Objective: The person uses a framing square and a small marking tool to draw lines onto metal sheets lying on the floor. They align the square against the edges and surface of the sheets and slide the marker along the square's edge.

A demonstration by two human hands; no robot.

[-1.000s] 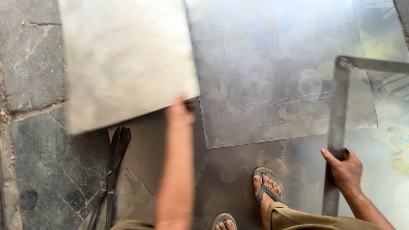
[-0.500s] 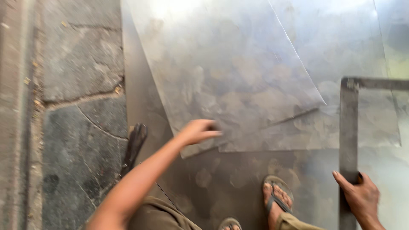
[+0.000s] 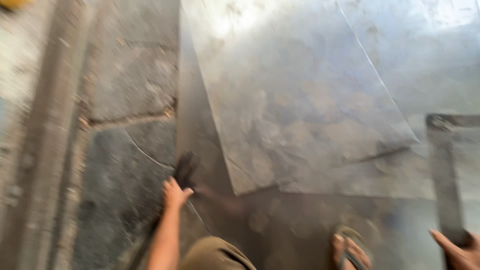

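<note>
The view is motion-blurred. My left hand reaches down to a dark long-handled cutting tool lying on the stone floor beside the sheets. It is at the tool just below its head, and blur hides whether the fingers grip it. My right hand, partly cut off at the bottom right corner, rests on the long arm of a dark steel square with fingers laid over it. A shiny metal sheet lies flat on top of other sheets.
Grey cracked stone paving and a raised kerb strip run along the left. My sandalled foot stands on a dark lower sheet near the bottom edge. My knee in brown cloth shows at the bottom.
My left hand has let go of the metal sheet, which now lies flat, and has dropped left to the dark tool. The view swung left. My right hand stays on the square.
</note>
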